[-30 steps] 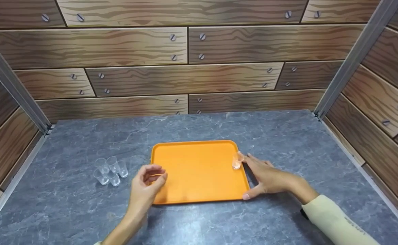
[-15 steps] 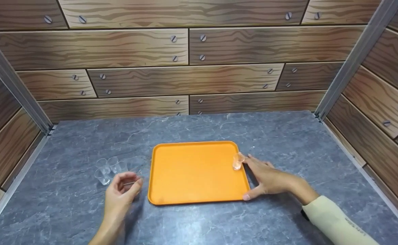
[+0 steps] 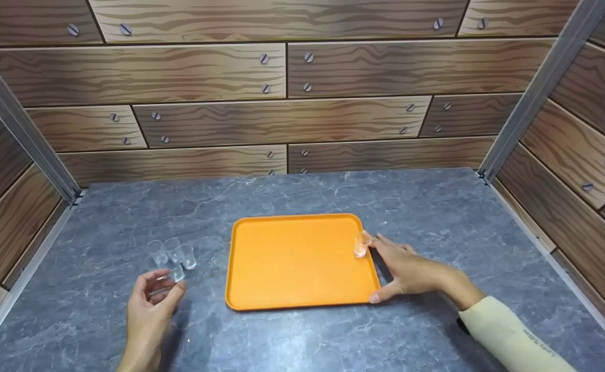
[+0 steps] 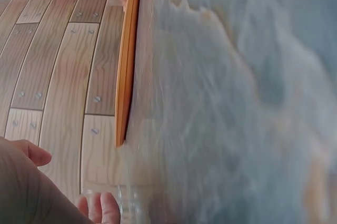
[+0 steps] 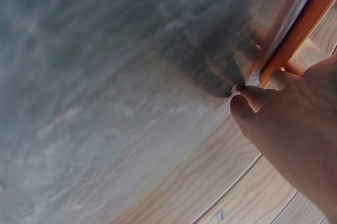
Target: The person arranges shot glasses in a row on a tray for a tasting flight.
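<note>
My left hand (image 3: 149, 306) is at the front of a cluster of small clear shot glasses (image 3: 187, 257), fingers loosely curved and thumb apart. One shot glass (image 3: 177, 274) is right at its fingertips. In the left wrist view, the thumb (image 4: 32, 152) and the fingers (image 4: 102, 208) show a wide gap between them, with faint glass edges beside the fingers. My right hand (image 3: 408, 268) rests along the right side of an orange tray (image 3: 297, 263), thumb at the near corner. Just by its forefinger, a clear shot glass (image 3: 360, 248) stands at the tray's right edge.
The tray lies on a grey marbled table (image 3: 287, 341). Wood-patterned panels (image 3: 282, 119) wall the table at the back and both sides, with metal posts (image 3: 540, 82) at the corners.
My left hand has moved left from the tray's left edge to the shot glasses. The tray's left side has shifted slightly left; my right hand and the glass by it have stayed put.
</note>
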